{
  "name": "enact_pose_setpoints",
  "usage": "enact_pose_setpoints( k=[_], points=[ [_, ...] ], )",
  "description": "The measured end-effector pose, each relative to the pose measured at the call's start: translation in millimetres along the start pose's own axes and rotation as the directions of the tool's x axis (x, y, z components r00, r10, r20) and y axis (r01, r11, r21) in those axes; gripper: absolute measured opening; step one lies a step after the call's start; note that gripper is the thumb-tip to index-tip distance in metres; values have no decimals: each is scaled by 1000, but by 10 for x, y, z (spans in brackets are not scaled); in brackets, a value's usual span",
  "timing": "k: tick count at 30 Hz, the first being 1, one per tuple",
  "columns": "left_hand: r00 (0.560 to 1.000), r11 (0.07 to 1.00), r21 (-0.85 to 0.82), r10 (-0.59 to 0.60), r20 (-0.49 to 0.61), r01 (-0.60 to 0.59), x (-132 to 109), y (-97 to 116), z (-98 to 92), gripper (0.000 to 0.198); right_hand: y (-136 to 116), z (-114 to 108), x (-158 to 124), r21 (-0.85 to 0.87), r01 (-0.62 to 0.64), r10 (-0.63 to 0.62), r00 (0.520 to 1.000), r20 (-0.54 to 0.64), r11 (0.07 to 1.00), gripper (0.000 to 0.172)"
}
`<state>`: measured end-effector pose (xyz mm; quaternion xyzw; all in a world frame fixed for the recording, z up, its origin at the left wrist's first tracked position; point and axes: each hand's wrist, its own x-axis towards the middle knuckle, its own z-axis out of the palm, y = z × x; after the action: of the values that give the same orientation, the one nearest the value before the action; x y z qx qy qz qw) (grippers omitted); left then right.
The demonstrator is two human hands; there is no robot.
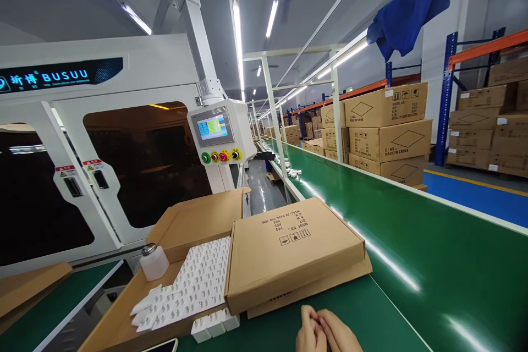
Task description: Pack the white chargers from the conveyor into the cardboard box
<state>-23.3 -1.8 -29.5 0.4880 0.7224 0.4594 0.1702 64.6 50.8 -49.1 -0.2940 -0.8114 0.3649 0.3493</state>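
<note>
Both hands sit together at the bottom edge of the view, over the green table. My left hand (308, 331) and my right hand (339, 333) press against each other with fingers curled; whatever lies between them is hidden. Just beyond them lies a flat cardboard box (289, 250) with printed labels, resting on a cardboard sheet. To its left an open carton (193, 225) holds rows of small white plastic parts (198, 280). Three loose white parts (214, 325) stand in front of the carton, left of my hands.
A small white bottle (154, 262) stands in the carton's left corner. A green conveyor belt (416, 236) runs away on the right. A white machine (103, 143) with a touch-screen panel (218, 133) stands at left. Stacked cartons (388, 132) and shelving fill the right background.
</note>
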Motion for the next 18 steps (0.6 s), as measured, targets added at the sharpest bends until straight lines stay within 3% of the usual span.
enact_pose_setpoints(
  k=[8, 18],
  points=[
    [999, 1000, 26, 2, -39, -1, 6, -51, 26, 7, 33, 22, 8, -2, 5, -5, 1000, -12, 1000, 47],
    [1000, 999, 38, -11, 5, 11, 3, -1, -5, 8, -4, 0, -3, 0, -13, 13, 1000, -9, 1000, 46]
  ],
)
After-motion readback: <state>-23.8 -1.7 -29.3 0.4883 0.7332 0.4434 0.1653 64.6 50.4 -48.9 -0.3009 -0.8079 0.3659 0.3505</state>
